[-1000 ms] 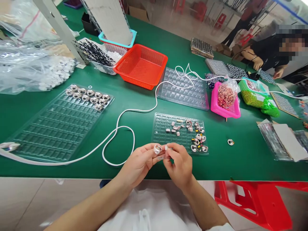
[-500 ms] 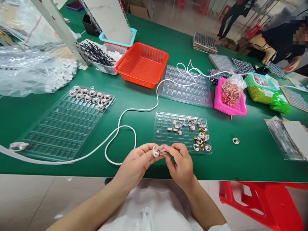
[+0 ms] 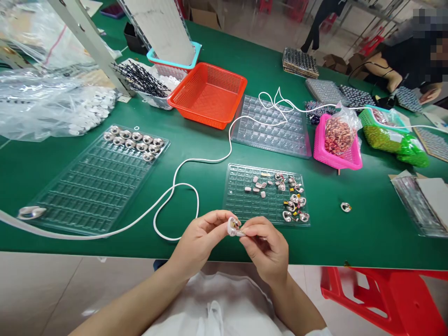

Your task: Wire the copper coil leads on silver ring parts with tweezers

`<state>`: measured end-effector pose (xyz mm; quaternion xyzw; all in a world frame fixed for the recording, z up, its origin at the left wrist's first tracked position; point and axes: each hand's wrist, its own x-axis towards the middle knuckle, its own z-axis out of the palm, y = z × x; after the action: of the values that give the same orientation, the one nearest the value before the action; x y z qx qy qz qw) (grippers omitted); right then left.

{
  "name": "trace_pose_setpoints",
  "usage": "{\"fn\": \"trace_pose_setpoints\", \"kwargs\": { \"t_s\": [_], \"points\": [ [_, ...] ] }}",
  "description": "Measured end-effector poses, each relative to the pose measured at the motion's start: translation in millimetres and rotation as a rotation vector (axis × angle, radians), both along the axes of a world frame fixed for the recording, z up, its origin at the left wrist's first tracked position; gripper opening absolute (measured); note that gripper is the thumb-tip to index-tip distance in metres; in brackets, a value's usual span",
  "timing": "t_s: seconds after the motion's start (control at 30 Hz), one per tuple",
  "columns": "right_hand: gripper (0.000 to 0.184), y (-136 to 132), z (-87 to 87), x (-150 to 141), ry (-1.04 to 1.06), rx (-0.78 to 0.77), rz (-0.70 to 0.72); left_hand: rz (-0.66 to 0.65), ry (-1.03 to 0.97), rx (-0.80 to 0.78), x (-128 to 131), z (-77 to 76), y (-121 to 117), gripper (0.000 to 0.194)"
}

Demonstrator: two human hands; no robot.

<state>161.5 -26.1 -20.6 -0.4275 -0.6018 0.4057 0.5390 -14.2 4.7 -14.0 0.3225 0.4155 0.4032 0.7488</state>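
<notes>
A small, shiny white earbud shell point(image 3: 231, 226), curved and open on one side, sits between the thumb and fingers of my left hand point(image 3: 200, 240). Inside its opening there is a little yellowish part. My right hand point(image 3: 268, 247) is closed in a pinch on a small pale piece point(image 3: 241, 233) at the shell's right edge; the fingers partly hide this piece. Just beyond my hands lies a clear compartment tray point(image 3: 241, 205). Several small pinkish-white caps point(image 3: 263, 194) lie on its middle, and silvery shells with yellow and dark bits point(image 3: 294, 205) crowd its right side.
A larger clear tray point(image 3: 84, 186) on the left holds rows of silvery shells. A white cable point(image 3: 185, 162) snakes across the green table. Farther back stand a red basket point(image 3: 210, 100) and a pink basket point(image 3: 338, 161). One loose shell point(image 3: 346, 207) lies right. Another person works far right.
My right hand has shifted slightly right and down, its pinch now at the shell's lower right edge. The shell has turned in my left fingers. The view has moved a little.
</notes>
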Motion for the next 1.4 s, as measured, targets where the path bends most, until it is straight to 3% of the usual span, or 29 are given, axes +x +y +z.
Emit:
{"fn": "trace_pose_setpoints", "kwargs": {
  "t_s": [0.2, 0.5, 0.83, 1.13, 1.4],
  "points": [
    [0.026, 6.2, 3.9, -0.6, 0.087, -0.110, 0.020, -0.005, 0.113, 0.056, 0.5, 5.1, -2.0, 0.009],
    [0.022, 8.6, 7.0, -3.1, 0.140, -0.181, 0.005, 0.075, 0.326, 0.315, 2.0, 7.4, -7.7, 0.011],
    [0.004, 12.0, 9.0, -4.6, 0.165, -0.276, -0.023, 0.137, 0.395, 0.513, 2.7, 9.5, -9.1, 0.015],
    [0.007, 12.8, 10.7, -6.9, 0.275, -0.356, -0.013, 0.139, 0.404, 0.595, 3.5, 9.1, -9.1, 0.023],
    [0.013, 13.5, 15.0, -5.0, 0.250, -0.452, 0.026, 0.136, 0.459, 0.749, 1.7, 8.8, -9.0, 0.031]
  ]
}}
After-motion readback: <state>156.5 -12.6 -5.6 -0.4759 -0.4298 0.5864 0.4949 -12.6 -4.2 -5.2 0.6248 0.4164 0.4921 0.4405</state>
